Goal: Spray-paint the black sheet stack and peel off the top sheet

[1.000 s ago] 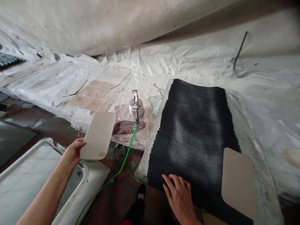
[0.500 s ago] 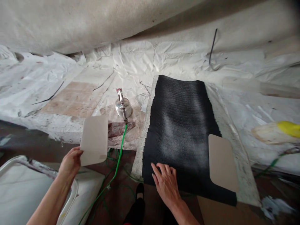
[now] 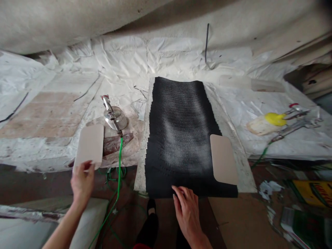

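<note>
My left hand (image 3: pixel 82 181) pinches the near edge of a beige rounded card (image 3: pixel 89 145), held up over the bench's front edge. My right hand (image 3: pixel 187 207) lies flat, fingers spread, on the near edge of a stack of black overlapping sheets (image 3: pixel 178 138) fanned out on the paper-covered bench (image 3: pixel 52 114). A second beige rounded card (image 3: pixel 223 159) lies on the right side of that black stack.
A metal spray gun (image 3: pixel 114 116) with a green hose (image 3: pixel 118 169) lies left of the stack. A yellow-capped sprayer (image 3: pixel 269 122) rests at the right. A white tray edge (image 3: pixel 38 214) is at lower left, packets (image 3: pixel 311 193) at lower right.
The view has swung right, bringing the yellow sprayer and packets into sight. My left hand has carried its card down and left; my right hand stays on the stack's near edge.
</note>
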The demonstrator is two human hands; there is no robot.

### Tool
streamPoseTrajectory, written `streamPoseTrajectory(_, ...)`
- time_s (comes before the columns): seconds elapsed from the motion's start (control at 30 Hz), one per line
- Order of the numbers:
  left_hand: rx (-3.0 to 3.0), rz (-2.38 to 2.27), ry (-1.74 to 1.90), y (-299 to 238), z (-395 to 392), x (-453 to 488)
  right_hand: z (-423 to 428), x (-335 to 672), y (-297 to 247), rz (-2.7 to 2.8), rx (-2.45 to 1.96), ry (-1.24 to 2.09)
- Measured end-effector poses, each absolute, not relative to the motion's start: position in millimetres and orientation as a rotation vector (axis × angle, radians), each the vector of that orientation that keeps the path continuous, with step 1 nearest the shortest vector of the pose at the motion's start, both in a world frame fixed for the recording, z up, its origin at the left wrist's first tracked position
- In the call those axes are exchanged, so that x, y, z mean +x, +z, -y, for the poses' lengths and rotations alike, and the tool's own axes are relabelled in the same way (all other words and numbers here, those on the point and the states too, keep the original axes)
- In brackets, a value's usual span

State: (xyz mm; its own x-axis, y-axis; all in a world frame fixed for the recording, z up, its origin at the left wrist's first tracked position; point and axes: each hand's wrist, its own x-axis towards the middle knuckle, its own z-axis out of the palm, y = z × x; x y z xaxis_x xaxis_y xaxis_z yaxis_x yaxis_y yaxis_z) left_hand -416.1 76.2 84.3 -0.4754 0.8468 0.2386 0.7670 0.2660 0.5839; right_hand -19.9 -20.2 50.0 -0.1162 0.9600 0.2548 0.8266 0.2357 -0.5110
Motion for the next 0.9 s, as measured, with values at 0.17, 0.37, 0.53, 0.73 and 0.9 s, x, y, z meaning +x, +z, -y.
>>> streamPoseTrajectory(0.17, 1.787, -1.804, 0.829, 65.1, -53.4, -284.2, 22.7, 8.3, 43.0, 1.917, -1.676, 0.255)
streamPoseTrajectory(0.37, 1.960, -2.003, 0.588, 72.1, -59.3, -212.7, 19.6, 14.4, 45.8, 1.975, -1.657, 0.253)
streamPoseTrajectory(0.53, 1.934, -2.079, 0.461, 75.5, -63.1, -207.8, 13.9, 9.7, 44.8, 1.999, -1.644, 0.297)
streamPoseTrajectory(0.73, 1.899, -2.081, 0.489, 69.4, -64.1, -208.8, 12.9, 4.9, 46.7, 2.026, -1.641, 0.347)
streamPoseTrajectory(0.9, 1.832, -2.042, 0.568, 61.7, -64.5, -212.5, 14.9, 5.7, 55.2, 1.950, -1.719, 0.265)
